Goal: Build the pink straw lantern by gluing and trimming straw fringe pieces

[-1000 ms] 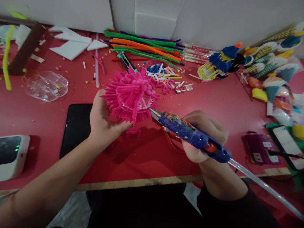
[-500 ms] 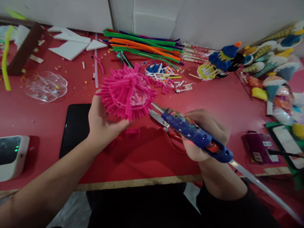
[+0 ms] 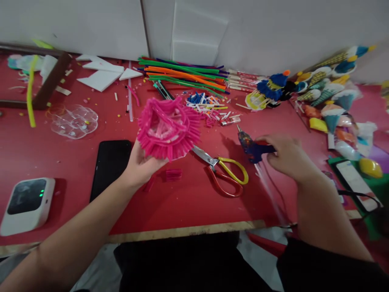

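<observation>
My left hand (image 3: 139,164) is closed under a pink spiky ball of cut pipe-cleaner pieces (image 3: 168,127) and holds it above the red table (image 3: 188,202). My right hand (image 3: 287,156), smeared by motion, grips a blue glue gun (image 3: 251,146) to the right, its nozzle pointing up and left, away from the ball. A clear glue stick trails from the gun toward the table edge. Scissors with yellow and red handles (image 3: 223,170) lie on the table between my hands.
A black phone (image 3: 111,166) lies left of my left hand, a white device (image 3: 27,202) at the far left. Long coloured pipe cleaners (image 3: 185,73), cut bits, foam pieces (image 3: 101,75), a clear tray (image 3: 73,121) and finished craft pieces (image 3: 328,93) fill the back and right.
My right hand drew the glue gun away from the pink ball to the right, uncovering the scissors. The ball turned in my left hand so its hollow top faces up.
</observation>
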Demonstrator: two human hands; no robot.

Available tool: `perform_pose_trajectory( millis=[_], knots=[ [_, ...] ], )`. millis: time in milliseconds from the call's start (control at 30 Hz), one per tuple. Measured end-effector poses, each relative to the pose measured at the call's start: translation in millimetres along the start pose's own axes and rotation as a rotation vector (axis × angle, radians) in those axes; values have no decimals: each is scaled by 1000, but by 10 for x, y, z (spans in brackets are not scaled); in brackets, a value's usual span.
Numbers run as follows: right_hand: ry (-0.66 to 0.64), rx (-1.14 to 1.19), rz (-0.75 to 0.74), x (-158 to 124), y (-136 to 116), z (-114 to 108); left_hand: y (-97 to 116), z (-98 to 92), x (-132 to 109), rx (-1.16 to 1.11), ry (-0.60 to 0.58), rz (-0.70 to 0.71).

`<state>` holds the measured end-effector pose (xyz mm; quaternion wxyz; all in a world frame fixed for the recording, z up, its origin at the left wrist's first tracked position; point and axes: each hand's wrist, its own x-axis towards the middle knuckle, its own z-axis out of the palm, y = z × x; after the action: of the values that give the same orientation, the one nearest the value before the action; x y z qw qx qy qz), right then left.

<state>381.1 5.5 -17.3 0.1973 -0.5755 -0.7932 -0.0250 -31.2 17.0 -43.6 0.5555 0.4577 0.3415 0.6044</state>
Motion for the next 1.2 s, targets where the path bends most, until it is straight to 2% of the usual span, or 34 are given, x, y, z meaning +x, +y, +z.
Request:
perform_pose_trajectory(
  millis=[167, 233, 300, 367, 467, 500, 567, 600, 667, 733, 800, 1000, 1100, 1200],
  knots=[
    [-19, 19, 11, 65, 491, -125, 107, 56, 71, -88, -21, -86],
    [-29, 25, 4, 124, 549, -194, 162, 100, 92, -139, -15, -108],
    [-9, 13, 4, 163, 425, -264, 194, 150, 111, -158, -1, -104],
    [47, -13, 8, 173, 55, -307, 198, 190, 132, -132, 20, -76],
    [88, 30, -50, 164, -884, -241, 167, 205, 167, -63, 81, -12],
    [57, 109, -106, 167, -1226, -178, 153, 197, 177, -41, 105, 8],
    [-94, 250, -293, 198, -1811, -7, 127, 174, 193, -6, 147, 42],
    [-156, 266, -338, 225, -2022, 88, 117, 163, 199, 2, 158, 49],
    [-269, 234, -367, 292, -2262, 264, 102, 147, 205, 5, 168, 55],
    [-372, 190, -390, 357, -2312, 386, 94, 143, 207, -5, 182, 52],
    [-417, 173, -395, 405, -2275, 436, 89, 146, 204, -15, 208, 44],
    [-460, 263, -225, 422, -2191, 337, 54, 124, 173, 20, 213, 4],
    [-339, 390, -184, 392, -2150, 255, 27, 107, 167, 31, 228, -8],
    [-177, 637, -130, 394, -2095, 166, 14, 102, 168, 41, 233, -13]
  ],
)
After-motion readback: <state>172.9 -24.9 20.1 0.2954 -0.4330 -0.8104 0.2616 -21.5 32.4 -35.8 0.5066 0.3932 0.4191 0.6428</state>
